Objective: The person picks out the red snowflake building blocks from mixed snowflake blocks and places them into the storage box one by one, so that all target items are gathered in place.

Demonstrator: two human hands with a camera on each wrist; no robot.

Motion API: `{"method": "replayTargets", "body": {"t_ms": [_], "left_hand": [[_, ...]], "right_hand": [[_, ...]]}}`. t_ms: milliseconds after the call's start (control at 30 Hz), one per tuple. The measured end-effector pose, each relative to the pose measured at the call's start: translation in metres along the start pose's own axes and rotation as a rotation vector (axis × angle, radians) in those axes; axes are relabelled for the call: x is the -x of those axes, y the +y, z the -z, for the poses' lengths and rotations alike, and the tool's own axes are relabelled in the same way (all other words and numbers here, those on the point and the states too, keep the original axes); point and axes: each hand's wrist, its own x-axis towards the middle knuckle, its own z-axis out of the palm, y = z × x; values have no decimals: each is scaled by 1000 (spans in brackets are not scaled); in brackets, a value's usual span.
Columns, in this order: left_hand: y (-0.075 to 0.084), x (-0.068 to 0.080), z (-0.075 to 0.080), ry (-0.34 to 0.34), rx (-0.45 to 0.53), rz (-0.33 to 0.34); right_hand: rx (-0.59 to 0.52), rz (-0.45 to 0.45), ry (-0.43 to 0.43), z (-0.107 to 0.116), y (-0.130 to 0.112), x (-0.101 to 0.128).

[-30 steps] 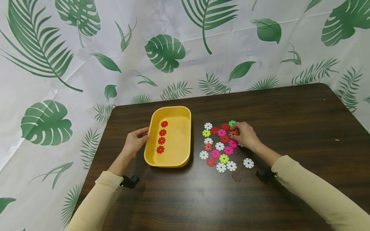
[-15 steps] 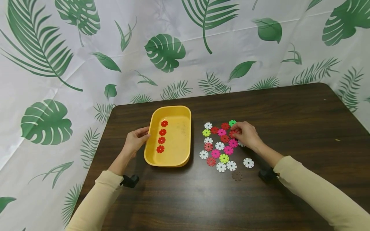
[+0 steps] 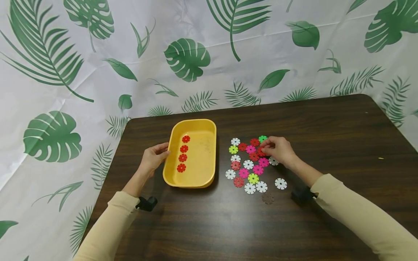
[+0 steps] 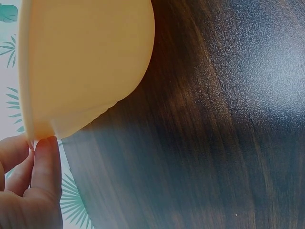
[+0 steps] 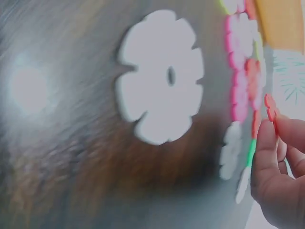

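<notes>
tray (image 3: 201, 159) yel; discs (image 3: 184, 156) in it all red. loose discs (image 3: 250, 162) red, wht, pink, yel-grn, one grn, one brn. table (image 3: 209, 232) dk brn, woodgrain. backdrop (image 3: 222, 72) wht w/ grn leaf print. sleeves (image 3: 352, 214) pale yel.

this looks like an indoor table spot arranged for filming; whether the room belongs to a home, an office or a studio cannot be told. a white cloth (image 3: 186, 59) printed with green leaves hangs behind the table (image 3: 196, 232) and along its left and right sides, creased in places, and hides what lies behind it. the table has a dark wood-grain top with rounded far corners, and light shines back off it in a pale patch. a small black camera (image 3: 147, 204), worn by a sleeve (image 3: 106, 226), suggests the filming.
</notes>
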Motion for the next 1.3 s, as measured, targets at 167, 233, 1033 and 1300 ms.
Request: {"method": "replayTargets", "body": {"t_ms": [167, 233, 1033, 1300], "left_hand": [[0, 0, 0, -2, 0, -6], [0, 1, 1, -4, 0, -8], [-3, 1, 1, -3, 12, -25], [-3, 2, 1, -6, 19, -14]], "right_hand": [[-191, -86, -56, 2, -13, -2], [-277, -116, -80, 2, -20, -3], [-499, -122, -176, -62, -118, -15], [-590, -113, -236, -98, -140, -19]]}}
